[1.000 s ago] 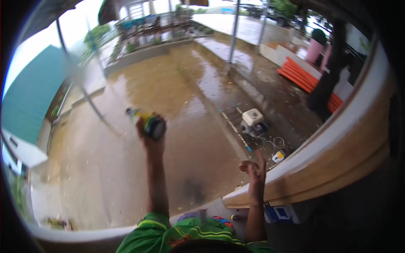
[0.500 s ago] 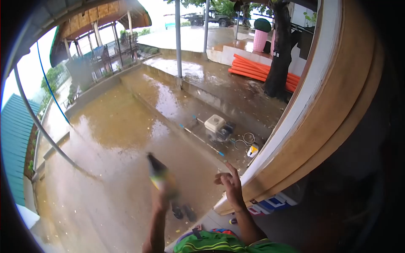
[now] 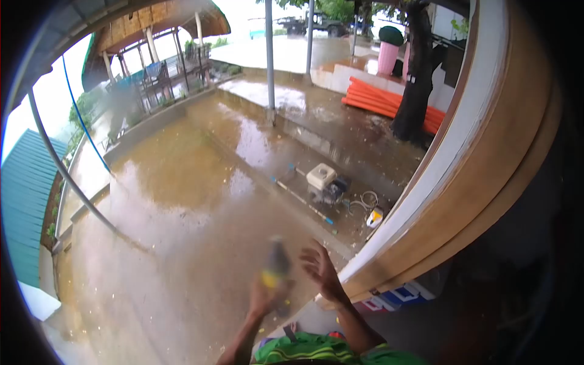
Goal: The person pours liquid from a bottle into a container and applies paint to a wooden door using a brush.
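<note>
Fingers of the left hand (image 3: 266, 298) hold the bottle (image 3: 277, 263) below its dark end.

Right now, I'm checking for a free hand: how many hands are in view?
2: the left hand, gripping a blurred bottle, and the open right hand beside it. No others show.

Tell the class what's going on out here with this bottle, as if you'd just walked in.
A person in a green shirt holds a bottle in the left hand. The right hand is open and empty beside it. The bottle is blurred, so its label and contents can't be read. Beyond the hands, a small engine sits on the wet ground, and orange pipes lie by a tree trunk.
</note>
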### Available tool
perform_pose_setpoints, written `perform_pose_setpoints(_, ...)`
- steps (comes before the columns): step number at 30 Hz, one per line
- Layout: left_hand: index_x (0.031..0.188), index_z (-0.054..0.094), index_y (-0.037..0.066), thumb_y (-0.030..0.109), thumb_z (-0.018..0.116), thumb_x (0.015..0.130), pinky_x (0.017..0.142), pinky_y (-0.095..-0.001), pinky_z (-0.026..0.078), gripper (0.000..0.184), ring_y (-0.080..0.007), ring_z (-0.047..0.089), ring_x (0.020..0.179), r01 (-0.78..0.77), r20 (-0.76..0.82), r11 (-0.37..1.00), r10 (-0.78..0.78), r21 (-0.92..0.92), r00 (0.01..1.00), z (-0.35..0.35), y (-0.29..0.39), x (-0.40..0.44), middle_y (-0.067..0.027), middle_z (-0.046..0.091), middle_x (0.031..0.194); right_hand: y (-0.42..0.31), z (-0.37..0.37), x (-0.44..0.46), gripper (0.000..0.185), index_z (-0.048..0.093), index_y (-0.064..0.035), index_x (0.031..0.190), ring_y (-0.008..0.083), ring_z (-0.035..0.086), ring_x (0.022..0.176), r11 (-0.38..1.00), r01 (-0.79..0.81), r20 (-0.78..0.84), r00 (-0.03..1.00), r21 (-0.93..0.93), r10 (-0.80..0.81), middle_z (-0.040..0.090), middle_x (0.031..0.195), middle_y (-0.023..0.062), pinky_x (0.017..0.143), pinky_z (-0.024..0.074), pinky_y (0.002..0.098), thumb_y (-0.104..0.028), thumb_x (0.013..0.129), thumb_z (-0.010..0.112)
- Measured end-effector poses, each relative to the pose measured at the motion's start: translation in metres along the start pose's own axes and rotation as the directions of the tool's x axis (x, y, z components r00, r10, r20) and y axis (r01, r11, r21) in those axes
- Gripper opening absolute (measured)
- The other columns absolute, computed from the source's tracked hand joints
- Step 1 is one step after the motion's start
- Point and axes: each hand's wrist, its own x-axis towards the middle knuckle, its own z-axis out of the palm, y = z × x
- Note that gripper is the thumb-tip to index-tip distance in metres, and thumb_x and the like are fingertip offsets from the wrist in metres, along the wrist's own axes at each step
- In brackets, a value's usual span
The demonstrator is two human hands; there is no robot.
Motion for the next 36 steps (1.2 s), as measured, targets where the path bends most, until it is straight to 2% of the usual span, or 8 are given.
perform_pose_setpoints(4,0.139,0.041,0.0,0.029,0.084,0.075,0.094,-0.0429,0.05,0.083,-0.0328,0.063,0.117,0.1,0.038,0.936,-0.12,0.338,0.992,0.05,0.054,-0.028,-0.0264,0.059,0.127,-0.03,0.046,0.002,0.064,0.037,-0.0069,0.147,0.0147,0.06,0.102,0.913,0.026,-0.094,0.993,-0.407,-0.07,0.061,0.113,0.0095,0.089,0.0487,0.0307,-0.025,0.095,0.069)
perform_pose_setpoints(8,0.157,0.016,0.004,0.023,0.084,0.077,0.101,-0.0456,0.047,0.106,-0.0331,0.055,0.125,-0.254,0.225,0.896,0.18,0.365,0.958,0.03,0.069,-0.048,-0.0238,0.049,0.144,-0.016,0.022,0.015,0.033,0.048,-0.005,0.125,0.0143,0.064,0.086,0.972,-0.002,0.104,0.994,-0.236,0.027,0.065,0.095,0.0075,0.081,0.0506,0.0304,-0.018,0.099,0.062)
perform_pose_setpoints(14,0.156,0.028,0.004,0.03,0.063,0.096,0.102,-0.0433,0.046,0.074,-0.0285,0.055,0.125,-0.019,0.027,1.0,0.019,-0.02,0.999,-0.041,0.044,-0.055,-0.0189,0.051,0.144,0.007,-0.023,0.102,0.027,0.057,-0.0117,0.114,0.0242,0.068,0.08,0.636,-0.091,-0.086,0.967,0.766,0.241,0.067,0.09,0.0061,0.074,0.0585,0.0435,-0.035,0.099,0.055)
perform_pose_setpoints(18,0.151,0.036,0.004,0.04,0.05,0.104,0.099,-0.0421,0.048,0.062,-0.0269,0.06,0.119,0.034,-0.197,0.999,-0.04,-0.029,0.98,-0.068,0.045,-0.041,-0.0184,0.058,0.136,-0.012,0.029,0.025,0.031,0.054,-0.0097,0.12,0.0257,0.068,0.079,0.827,-0.439,0.321,0.886,0.352,0.334,0.067,0.089,0.0089,0.072,0.0574,0.0406,-0.033,0.1,0.055)
perform_pose_setpoints(21,0.148,0.04,0.003,0.044,0.047,0.105,0.099,-0.0416,0.048,0.06,-0.0264,0.061,0.117,0.042,-0.175,0.999,-0.045,-0.021,0.984,-0.071,0.052,-0.047,-0.0181,0.062,0.131,-0.001,0.006,0.066,0.034,0.052,-0.0067,0.126,0.0271,0.068,0.08,0.712,-0.155,0.01,0.979,0.685,0.204,0.067,0.088,0.0125,0.072,0.057,0.0404,-0.029,0.1,0.053)
perform_pose_setpoints(26,0.147,0.043,0.002,0.044,0.046,0.105,0.099,-0.0404,0.049,0.059,-0.026,0.061,0.118,0.184,0.003,0.975,-0.185,-0.121,0.983,-0.062,0.022,-0.046,-0.0188,0.063,0.129,-0.03,0.035,0.018,0.034,0.052,-0.008,0.121,0.0266,0.068,0.079,0.853,-0.383,0.353,0.9,0.354,0.258,0.066,0.088,0.0093,0.074,0.0578,0.0441,-0.034,0.1,0.055)
perform_pose_setpoints(30,0.148,0.04,0.0,0.049,0.045,0.105,0.101,-0.0411,0.048,0.066,-0.0282,0.06,0.121,0.329,0.278,0.939,-0.291,-0.098,0.915,-0.046,0.011,-0.059,-0.0199,0.06,0.133,-0.024,0.01,0.058,0.03,0.051,-0.0045,0.123,0.0312,0.069,0.075,0.686,-0.224,-0.071,0.925,0.693,0.374,0.068,0.086,0.0167,0.069,0.0579,0.0413,-0.026,0.103,0.053)
perform_pose_setpoints(36,0.144,0.045,-0.001,0.066,0.043,0.098,0.105,-0.0445,0.047,0.081,-0.0314,0.058,0.124,0.704,0.794,0.597,-0.174,-0.385,0.582,-0.003,-0.007,-0.056,-0.0203,0.054,0.141,-0.015,0.016,0.002,0.047,0.041,-0.0028,0.138,0.03,0.069,0.087,0.773,-0.42,0.48,0.86,0.475,0.172,0.067,0.095,0.018,0.08,0.0565,0.0421,-0.031,0.103,0.052)
